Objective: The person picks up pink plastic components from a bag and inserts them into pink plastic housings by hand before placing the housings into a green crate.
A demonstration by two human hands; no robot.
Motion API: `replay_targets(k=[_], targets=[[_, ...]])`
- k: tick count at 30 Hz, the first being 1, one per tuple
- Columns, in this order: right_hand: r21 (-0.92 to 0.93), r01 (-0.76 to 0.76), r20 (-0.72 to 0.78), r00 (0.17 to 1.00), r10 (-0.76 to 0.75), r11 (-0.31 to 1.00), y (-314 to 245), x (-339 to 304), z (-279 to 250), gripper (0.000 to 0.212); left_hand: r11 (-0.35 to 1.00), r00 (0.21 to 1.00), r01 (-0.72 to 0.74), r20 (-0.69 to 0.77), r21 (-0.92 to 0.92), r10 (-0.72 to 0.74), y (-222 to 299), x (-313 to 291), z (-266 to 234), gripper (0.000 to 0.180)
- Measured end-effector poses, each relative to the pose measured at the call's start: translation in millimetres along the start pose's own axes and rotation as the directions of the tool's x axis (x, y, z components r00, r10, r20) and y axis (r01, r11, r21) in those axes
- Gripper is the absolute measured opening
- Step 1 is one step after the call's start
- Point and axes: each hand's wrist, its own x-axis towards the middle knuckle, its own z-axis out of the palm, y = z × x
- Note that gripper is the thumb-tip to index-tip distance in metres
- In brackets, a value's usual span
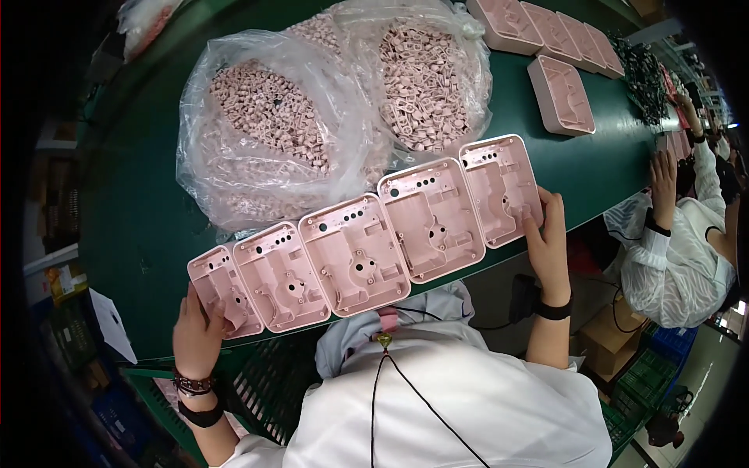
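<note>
A slanting row of several pink plastic housings, open side up, lies along the near edge of the green table, side by side and touching or nearly so. My left hand (199, 334) grips the leftmost housing (222, 285), its thumb over the near rim. At the other end, my right hand (549, 246) holds the rightmost housing (502, 183) by its right wall, fingers behind and thumb inside. Between them, a middle housing (343, 234) shows round holes, screw posts and ribs in its floor.
Behind the row stand clear plastic bags, one (199, 156) and another (480, 86), full of small pink parts. More pink housings (560, 93) sit at the far right, near a dark heap of parts (641, 78). Another person (671, 257) works on the right. Green crates (273, 382) stand below the table.
</note>
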Motion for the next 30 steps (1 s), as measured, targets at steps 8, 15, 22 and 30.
replay_targets(k=[8, 15, 22, 30], targets=[[-0.141, 0.128, -0.228, 0.961, -0.158, 0.982, -33, 31, -32, 0.016, 0.804, 0.667, -0.544, -0.456, 0.241, 0.589, 158, 112, -62, 0.018], [-0.004, 0.225, -0.259, 0.941, -0.218, 0.974, -47, 17, -34, 0.01, 0.749, 0.677, -0.596, -0.32, 0.291, 0.663, 190, 182, 10, 0.036], [0.044, 0.21, -0.256, 0.947, -0.192, 0.977, -52, -5, -28, 0.008, 0.733, 0.738, -0.665, -0.028, 0.145, 0.675, 169, 196, -30, 0.049], [-0.105, 0.322, -0.229, 0.913, -0.338, 0.941, -63, -17, -24, 0.007, 0.742, 0.66, -0.67, -0.436, 0.027, 0.612, 154, 218, -29, 0.036]])
